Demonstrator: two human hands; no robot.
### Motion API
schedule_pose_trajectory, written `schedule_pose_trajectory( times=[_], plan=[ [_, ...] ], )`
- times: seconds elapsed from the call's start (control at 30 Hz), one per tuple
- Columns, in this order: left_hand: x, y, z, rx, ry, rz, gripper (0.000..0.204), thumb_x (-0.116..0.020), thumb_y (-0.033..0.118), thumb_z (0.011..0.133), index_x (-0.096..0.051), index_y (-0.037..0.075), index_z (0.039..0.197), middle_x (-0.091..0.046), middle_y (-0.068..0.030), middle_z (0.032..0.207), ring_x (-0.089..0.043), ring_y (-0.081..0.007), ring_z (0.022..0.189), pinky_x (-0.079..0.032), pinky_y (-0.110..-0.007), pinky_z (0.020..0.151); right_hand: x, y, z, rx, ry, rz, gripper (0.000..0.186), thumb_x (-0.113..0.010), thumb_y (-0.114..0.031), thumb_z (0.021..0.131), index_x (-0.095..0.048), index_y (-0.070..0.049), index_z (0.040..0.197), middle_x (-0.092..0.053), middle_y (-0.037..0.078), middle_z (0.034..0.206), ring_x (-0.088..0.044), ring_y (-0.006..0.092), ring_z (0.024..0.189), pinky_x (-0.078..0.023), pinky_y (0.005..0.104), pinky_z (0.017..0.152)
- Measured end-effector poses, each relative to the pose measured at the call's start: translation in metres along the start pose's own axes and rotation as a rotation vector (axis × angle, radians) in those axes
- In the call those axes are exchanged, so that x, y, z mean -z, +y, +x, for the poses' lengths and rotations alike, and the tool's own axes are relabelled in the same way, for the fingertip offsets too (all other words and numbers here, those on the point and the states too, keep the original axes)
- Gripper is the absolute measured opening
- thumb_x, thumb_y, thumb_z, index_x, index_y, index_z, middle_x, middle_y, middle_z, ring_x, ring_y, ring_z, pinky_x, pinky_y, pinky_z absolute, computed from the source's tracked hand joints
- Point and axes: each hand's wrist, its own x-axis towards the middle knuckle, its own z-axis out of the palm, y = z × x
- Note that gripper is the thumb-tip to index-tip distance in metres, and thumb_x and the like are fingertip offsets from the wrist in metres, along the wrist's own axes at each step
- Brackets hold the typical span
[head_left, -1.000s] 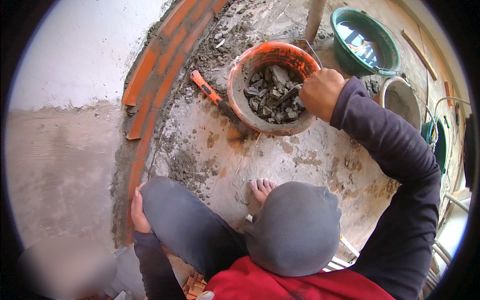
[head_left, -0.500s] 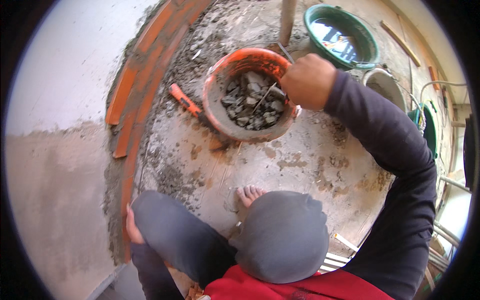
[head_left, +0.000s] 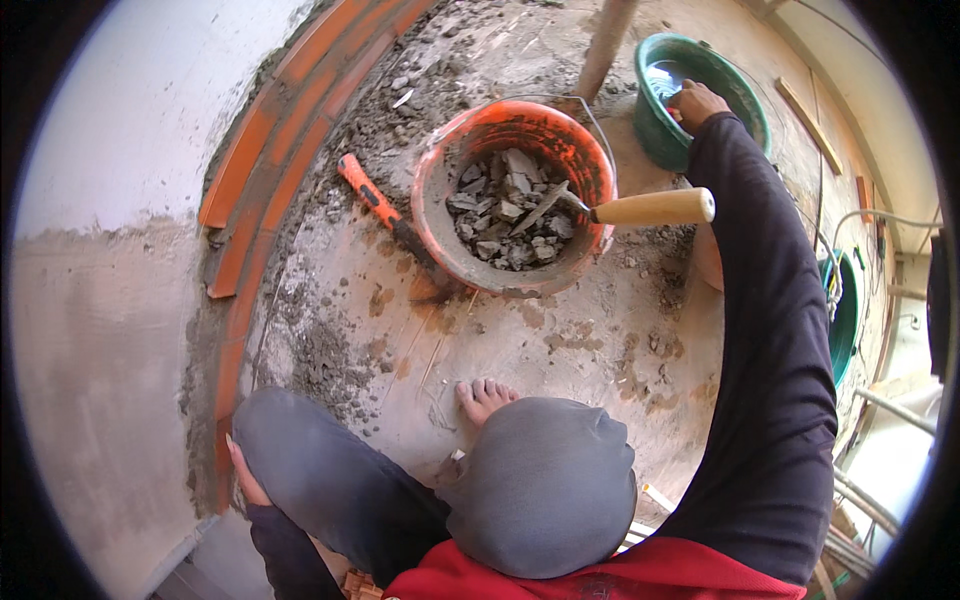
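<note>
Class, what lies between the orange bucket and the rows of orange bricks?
In the head view, a tool with an orange-and-black handle and scattered grey crumbs.

The right hand (head_left: 697, 104) is extended into a green bucket (head_left: 657, 138), its fingers partly hidden. The left hand (head_left: 248, 476) is rested against the left knee (head_left: 288, 440). Grey rubble (head_left: 492, 218) is contained in an orange bucket (head_left: 588, 152); a wooden-handled trowel (head_left: 655, 207) is lodged across its rim. An orange-handled tool (head_left: 370, 193) is placed beside it.
</note>
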Motion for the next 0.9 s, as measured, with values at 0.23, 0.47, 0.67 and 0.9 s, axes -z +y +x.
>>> schedule_pose_trajectory(
  times=[0.23, 0.47, 0.67, 0.9],
  plan=[
    [0.032, -0.02, 0.011, -0.066, -0.044, -0.009, 0.063, -0.035, 0.05, 0.096, -0.033, 0.005, 0.14, -0.037, -0.0091, 0.142, -0.039, -0.0236, 0.126, -0.028, -0.034, 0.106, 0.029, 0.035, -0.028, -0.164, 0.332, 0.807, 0.021, -0.062, -0.022, 0.087, -0.062, -0.005, 0.1, -0.068, 0.008, 0.094, -0.064, 0.0213, 0.084, -0.05, 0.0308, 0.076],
    [-0.025, 0.0, 0.02, -0.014, -0.025, 0.11, 0.063, -0.039, 0.047, 0.096, -0.034, 0.003, 0.14, -0.039, -0.0085, 0.141, -0.039, -0.0211, 0.126, -0.029, -0.032, 0.105, 0.163, 0.016, -0.112, 0.013, 0.74, 1.362, 0.025, -0.049, -0.007, 0.095, -0.06, -0.008, 0.117, -0.059, 0.007, 0.116, -0.062, 0.0172, 0.098, -0.057, 0.032, 0.076],
    [-0.062, 0.014, 0.007, 0.046, 0.018, 0.174, 0.063, -0.042, 0.045, 0.095, -0.034, 0.001, 0.14, -0.04, -0.0079, 0.14, -0.04, -0.0189, 0.126, -0.03, -0.03, 0.105, 0.229, -0.118, -0.168, -0.033, 1.011, 0.768, 0.018, -0.053, -0.012, 0.094, -0.063, 0.0, 0.104, -0.062, 0.012, 0.109, -0.064, 0.0204, 0.092, -0.056, 0.0319, 0.076],
    [-0.026, -0.009, 0.022, -0.007, 0.069, 0.19, 0.069, -0.045, 0.048, 0.094, -0.031, 0.0, 0.142, -0.037, -0.009, 0.142, -0.038, -0.0185, 0.128, -0.027, -0.029, 0.106, 0.156, -0.231, -0.154, 0.135, 0.84, 1.459, 0.009, -0.067, -0.002, 0.083, -0.061, 0.001, 0.089, -0.063, 0.006, 0.081, -0.059, 0.0126, 0.068, -0.048, 0.0234, 0.062]
  ],
)
